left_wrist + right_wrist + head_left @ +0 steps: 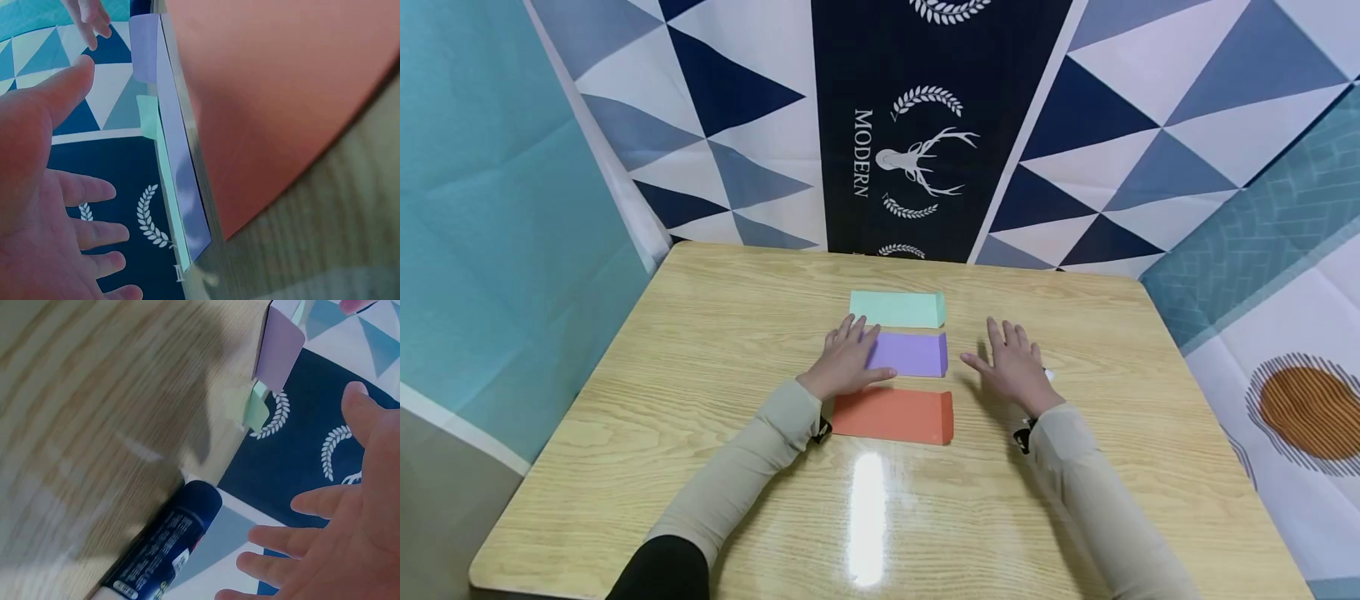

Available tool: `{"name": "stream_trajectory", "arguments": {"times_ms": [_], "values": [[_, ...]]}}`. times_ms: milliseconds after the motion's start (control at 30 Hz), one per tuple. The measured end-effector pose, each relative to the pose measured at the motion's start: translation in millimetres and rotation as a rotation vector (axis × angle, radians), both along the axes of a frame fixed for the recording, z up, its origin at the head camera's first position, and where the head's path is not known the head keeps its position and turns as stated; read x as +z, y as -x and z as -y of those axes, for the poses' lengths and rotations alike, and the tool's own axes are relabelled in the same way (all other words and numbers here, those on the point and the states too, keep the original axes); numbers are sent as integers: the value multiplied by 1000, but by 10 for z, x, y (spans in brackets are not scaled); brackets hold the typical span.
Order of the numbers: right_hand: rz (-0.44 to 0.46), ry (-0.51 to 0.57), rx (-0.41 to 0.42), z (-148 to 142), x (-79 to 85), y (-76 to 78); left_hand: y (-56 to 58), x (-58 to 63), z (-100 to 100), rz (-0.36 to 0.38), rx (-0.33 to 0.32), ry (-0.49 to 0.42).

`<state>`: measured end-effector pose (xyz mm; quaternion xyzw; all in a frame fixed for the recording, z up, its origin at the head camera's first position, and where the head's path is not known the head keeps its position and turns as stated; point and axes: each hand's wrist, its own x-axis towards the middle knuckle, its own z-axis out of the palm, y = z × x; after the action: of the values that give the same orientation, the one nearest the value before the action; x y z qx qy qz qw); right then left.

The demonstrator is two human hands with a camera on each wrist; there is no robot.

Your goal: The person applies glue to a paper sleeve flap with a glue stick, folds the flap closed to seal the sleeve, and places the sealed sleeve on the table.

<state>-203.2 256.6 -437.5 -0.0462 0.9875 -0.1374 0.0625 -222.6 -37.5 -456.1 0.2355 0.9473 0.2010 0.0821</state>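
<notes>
Three paper strips with folded-up right ends lie in a column on the table: mint green [895, 309], purple [910, 355] and orange [891, 416]. My left hand [847, 358], fingers spread, hovers over the left end of the purple strip and holds nothing. To the right of the strips, my right hand [1013, 368] is raised over the table, its fingers stretched out and apart. Under that hand lies a dark blue printed tube [165, 544] with a pale end, like a glue stick; the head view shows only a small white bit of it.
The wood-grain table [737, 317] reaches back to a wall cloth [745, 100] with triangles and a black deer panel. Teal cloth [497, 208] hangs along the left side. A bright light reflection lies on the tabletop in front of the orange strip.
</notes>
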Motion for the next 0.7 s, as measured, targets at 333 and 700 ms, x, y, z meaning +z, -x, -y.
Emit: {"name": "stream_trajectory", "arguments": {"times_ms": [333, 700], "values": [[2, -8, -6, -155, 22, -38, -91, -23, -12, 0, -64, -12], [8, -18, -25, -286, 8, -71, -173, -45, -29, -8, -127, -2]]}}
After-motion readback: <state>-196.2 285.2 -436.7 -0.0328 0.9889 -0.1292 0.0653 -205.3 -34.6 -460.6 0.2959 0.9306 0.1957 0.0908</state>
